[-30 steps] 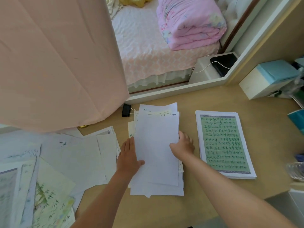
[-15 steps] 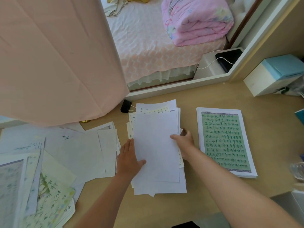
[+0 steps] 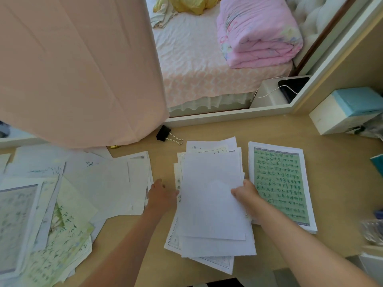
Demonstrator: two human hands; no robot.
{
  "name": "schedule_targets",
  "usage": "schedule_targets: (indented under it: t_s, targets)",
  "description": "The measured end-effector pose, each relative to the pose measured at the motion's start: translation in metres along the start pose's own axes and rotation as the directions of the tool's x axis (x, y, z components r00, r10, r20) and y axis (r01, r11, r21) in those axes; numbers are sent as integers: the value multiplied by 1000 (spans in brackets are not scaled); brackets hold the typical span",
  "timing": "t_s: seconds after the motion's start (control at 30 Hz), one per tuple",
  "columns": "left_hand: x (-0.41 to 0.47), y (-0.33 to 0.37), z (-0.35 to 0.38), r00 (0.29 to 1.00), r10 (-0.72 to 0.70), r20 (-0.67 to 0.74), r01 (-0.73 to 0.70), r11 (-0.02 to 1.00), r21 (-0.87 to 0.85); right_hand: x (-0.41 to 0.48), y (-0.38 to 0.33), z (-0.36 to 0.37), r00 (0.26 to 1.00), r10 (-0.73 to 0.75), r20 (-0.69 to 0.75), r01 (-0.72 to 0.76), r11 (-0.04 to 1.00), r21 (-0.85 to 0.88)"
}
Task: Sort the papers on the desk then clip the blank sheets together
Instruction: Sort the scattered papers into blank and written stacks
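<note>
A loose pile of paper point(image 3: 209, 206) lies in the middle of the wooden desk point(image 3: 342, 183), blank white sheets on top and printed ones sticking out beneath. My right hand point(image 3: 245, 195) grips the pile's right edge, thumb on the top blank sheet. My left hand point(image 3: 160, 195) rests at the pile's left edge, fingers partly under the sheets. A neat stack topped by a green written page point(image 3: 280, 183) sits to the right. A black binder clip point(image 3: 165, 134) lies behind the pile. Scattered mixed papers point(image 3: 68, 195) cover the left of the desk.
A pink curtain point(image 3: 78, 65) hangs over the desk's back left. A white and blue box point(image 3: 344, 109) stands at the back right. More items crowd the right edge. Beyond the desk's back edge are a bed and a folded pink quilt point(image 3: 257, 32).
The pile has lifted and fanned out a little. My left hand has slid off the top sheet to the pile's left edge. My right hand keeps its hold on the right edge.
</note>
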State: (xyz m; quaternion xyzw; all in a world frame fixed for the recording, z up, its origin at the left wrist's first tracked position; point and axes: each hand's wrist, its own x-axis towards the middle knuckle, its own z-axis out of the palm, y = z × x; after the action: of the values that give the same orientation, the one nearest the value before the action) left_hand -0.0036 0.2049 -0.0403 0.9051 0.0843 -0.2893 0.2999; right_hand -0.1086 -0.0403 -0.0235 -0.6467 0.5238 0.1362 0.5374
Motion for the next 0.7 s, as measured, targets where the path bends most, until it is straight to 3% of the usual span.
schedule_targets:
  t_s: [0.1, 0.23, 0.3, 0.4, 0.53, 0.63, 0.7]
  targets:
    - [-18, 3, 12, 995, 17, 98, -14, 999, -31, 9, 14, 2, 995, 90, -39, -91, 996, -24]
    - [-42, -1, 37, 973, 96, 209, -125, 983, 131, -10, 17, 11, 997, -40, -65, 23, 970, -243]
    - [-47, -7, 43, 967, 104, 232, -134, 984, 116, -17, 19, 11, 992, -122, -28, 106, 939, -327]
    - [-49, -16, 35, 980, 59, 189, -39, 994, -106, -21, 17, 6, 972, -227, 63, 236, 929, -284]
    - [-60, -20, 14, 995, 73, 62, -60, 980, -192, -30, 11, -9, 926, -335, 176, 348, 936, -50]
    - [-71, -10, 1, 996, 76, 48, -44, 873, -486, -37, 7, -17, 891, -370, 264, 376, 926, 30]
    - [-78, -1, -7, 998, 58, -15, -56, 803, -594, -41, 5, -19, 871, -407, 274, 409, 911, 52]
